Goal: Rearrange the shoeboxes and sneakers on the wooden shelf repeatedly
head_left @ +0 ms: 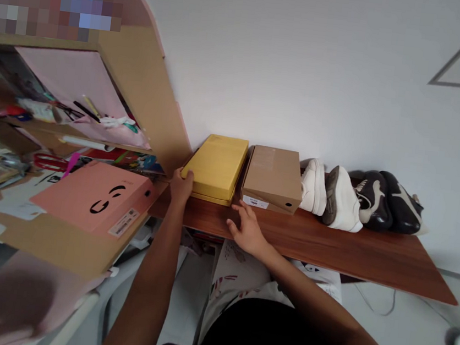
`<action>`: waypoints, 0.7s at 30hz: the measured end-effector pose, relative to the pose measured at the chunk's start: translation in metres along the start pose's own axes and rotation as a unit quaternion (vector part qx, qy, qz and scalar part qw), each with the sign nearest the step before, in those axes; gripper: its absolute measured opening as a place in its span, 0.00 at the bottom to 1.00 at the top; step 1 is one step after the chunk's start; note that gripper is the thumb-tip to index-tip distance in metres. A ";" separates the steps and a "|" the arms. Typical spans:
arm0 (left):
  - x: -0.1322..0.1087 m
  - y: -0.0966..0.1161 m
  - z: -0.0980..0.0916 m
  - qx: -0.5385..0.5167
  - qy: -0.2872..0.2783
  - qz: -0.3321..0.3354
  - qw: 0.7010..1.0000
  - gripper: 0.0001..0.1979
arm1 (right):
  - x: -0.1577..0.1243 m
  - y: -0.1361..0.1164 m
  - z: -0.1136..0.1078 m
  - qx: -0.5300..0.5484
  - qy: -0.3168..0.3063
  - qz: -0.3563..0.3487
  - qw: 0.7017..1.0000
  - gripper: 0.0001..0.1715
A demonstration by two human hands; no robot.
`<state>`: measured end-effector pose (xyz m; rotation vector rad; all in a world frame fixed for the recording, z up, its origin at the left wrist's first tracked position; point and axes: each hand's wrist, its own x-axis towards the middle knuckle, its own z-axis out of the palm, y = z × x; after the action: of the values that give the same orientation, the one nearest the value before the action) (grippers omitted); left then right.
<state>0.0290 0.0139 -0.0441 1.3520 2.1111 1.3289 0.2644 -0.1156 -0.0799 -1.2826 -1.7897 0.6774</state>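
A pink box [86, 192] is set on the pale desk [64, 245] at left, its printed top turned upward. To its right, a closed yellow box [219, 163] is placed at the left end of a long dark wooden desk [309, 239] beside the wall. Its near left corner is held in the left hand [181, 185], with the thumb laid on the near side and the fingers brought in at the left edge. In front of the gap at the yellow box's right, the right hand [250, 234] is held loosely open, fingers spread and nothing gripped. A brown box [275, 172] is set just beyond its fingertips, followed at right by white shoes [343, 202] and dark shoes [400, 206].

The yellow box is judged to be stiff card, smooth and fairly light; it is best taken low, by both long sides, since a lid gripped alone might be pulled off its base.

Bold black marks, one resembling a letter G, are printed on the pink box, above a pale label [123, 222]. A white label [255, 202] is carried on the brown box's near face; its small print is too blurred to be read.
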 end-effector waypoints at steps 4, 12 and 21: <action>-0.009 0.000 0.002 0.028 0.014 -0.030 0.999 0.21 | 0.015 0.002 0.011 0.056 -0.043 0.044 0.997 0.38; 0.003 0.000 0.006 0.013 0.029 -0.040 0.999 0.19 | 0.062 -0.003 0.041 0.116 -0.080 0.097 0.985 0.61; 0.004 -0.029 -0.011 -0.114 0.071 -0.031 0.990 0.27 | 0.054 0.009 0.038 0.171 -0.002 0.106 0.979 0.44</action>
<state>0.0040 0.0074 -0.0611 1.1206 1.9955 1.6261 0.2280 -0.0610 -0.0904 -1.2416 -1.4692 1.0577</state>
